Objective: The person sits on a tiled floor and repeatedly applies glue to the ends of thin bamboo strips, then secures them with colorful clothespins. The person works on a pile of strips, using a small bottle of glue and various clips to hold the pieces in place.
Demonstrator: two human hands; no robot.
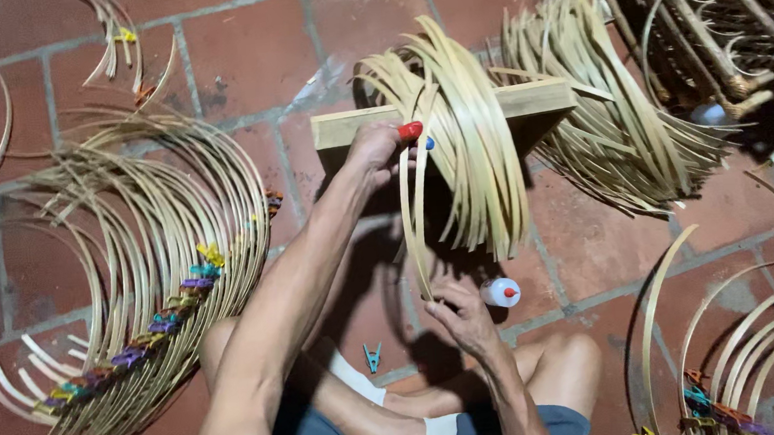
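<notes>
The left hand (372,145) pinches a red clip (410,131) onto a bamboo strip (414,234) at twelve o'clock; the right hand (464,317), at six, grips its lower end beside the glue bottle (501,292). Best keep the overlap aligned and taut while clamping.

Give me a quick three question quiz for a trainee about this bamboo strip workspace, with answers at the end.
1. True or false: the left hand pinches a red clip at the top of a bent bamboo strip.
2. Which lies beside the right hand? A) scissors B) white glue bottle C) hammer
3. What rests across the wooden block?

Key: 1. True. 2. B. 3. A bundle of bamboo strips, draped over it.
</notes>
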